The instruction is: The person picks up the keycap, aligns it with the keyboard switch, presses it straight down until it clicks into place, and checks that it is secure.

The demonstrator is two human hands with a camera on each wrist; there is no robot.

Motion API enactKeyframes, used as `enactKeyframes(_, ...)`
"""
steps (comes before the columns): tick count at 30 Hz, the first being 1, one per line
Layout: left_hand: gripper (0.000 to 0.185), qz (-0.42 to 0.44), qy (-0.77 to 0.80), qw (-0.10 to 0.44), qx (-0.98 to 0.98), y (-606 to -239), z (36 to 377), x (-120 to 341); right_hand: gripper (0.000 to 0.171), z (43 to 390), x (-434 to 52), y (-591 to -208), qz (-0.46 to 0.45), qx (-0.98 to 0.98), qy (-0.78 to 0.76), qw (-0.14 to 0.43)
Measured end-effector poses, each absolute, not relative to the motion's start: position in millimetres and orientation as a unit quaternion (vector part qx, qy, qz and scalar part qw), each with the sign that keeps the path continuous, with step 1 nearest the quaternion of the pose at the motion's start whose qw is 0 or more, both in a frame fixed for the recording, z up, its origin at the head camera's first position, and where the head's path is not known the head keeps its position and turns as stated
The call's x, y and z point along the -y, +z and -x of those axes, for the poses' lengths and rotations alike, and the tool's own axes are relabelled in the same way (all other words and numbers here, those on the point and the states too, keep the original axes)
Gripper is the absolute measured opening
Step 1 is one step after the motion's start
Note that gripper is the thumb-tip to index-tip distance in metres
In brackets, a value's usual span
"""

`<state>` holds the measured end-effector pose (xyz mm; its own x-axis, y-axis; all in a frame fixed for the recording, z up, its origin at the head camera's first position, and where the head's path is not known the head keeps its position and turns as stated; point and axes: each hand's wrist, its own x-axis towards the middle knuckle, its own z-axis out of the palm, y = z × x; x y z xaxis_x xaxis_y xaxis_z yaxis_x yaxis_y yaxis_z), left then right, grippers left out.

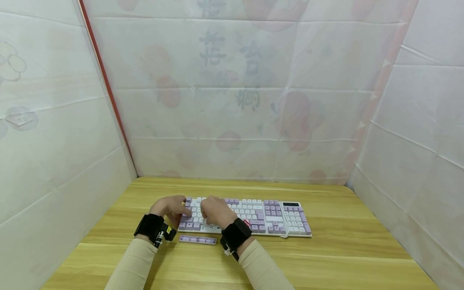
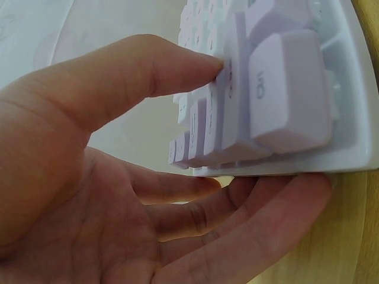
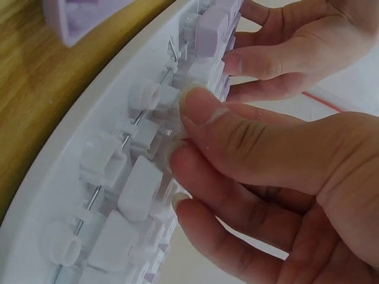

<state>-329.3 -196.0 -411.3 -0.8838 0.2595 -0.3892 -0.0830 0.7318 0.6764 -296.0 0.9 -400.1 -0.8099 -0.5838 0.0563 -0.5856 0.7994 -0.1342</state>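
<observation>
A white-and-lilac keyboard (image 1: 253, 216) lies on the wooden table. My left hand (image 1: 171, 207) grips its left end: in the left wrist view the thumb (image 2: 177, 68) presses the side of the lilac keys, while the fingers (image 2: 284, 219) curl at the underside. Over the keyboard's left-centre keys is my right hand (image 1: 217, 211), fingers bent. Its thumb (image 3: 204, 106) and fingertips meet at the white keys beside a bared slot with a metal wire (image 3: 135, 118) and white posts; I cannot tell whether they pinch a keycap. A loose lilac spacebar keycap (image 1: 197, 240) lies in front, hollow side up.
A white cable (image 1: 284, 219) is bundled across the keyboard's right part, and a small red tag (image 1: 247, 222) sits near the right wristband (image 1: 236, 234). Patterned white sheets (image 1: 235, 100) wall the table (image 1: 326, 257) at the back and both sides.
</observation>
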Motion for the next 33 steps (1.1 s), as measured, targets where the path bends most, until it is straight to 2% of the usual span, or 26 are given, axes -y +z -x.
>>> enactKeyframes(3, 0.069, -0.049, 0.361, 0.235, -0.901, -410.5, 329.0, 195.8, 0.028, 295.8, -0.1, -400.7, -0.304, 0.950, 0.065, 0.015)
enactKeyframes(7, 0.069, -0.048, 0.359, 0.233, -0.903, -410.5, 329.6, 195.8, 0.034, 295.7, 0.2, -401.2, -0.298, 0.952, 0.066, 0.018)
enactKeyframes(17, 0.068, -0.047, 0.358, 0.226, -0.905, -411.3, 330.4, 195.8, 0.018, 294.1, 0.3, -398.1, -0.295, 0.952, 0.080, -0.012)
enactKeyframes(21, 0.061, -0.046, 0.364, 0.227, -0.902, -411.8, 329.6, 196.0, 0.015, 293.9, 0.9, -396.6, -0.295, 0.952, 0.086, -0.014)
enactKeyframes(33, 0.056, -0.047, 0.361, 0.226, -0.904, -410.0, 328.5, 195.6, 0.020, 296.4, 0.5, -398.3, -0.305, 0.947, 0.100, 0.001)
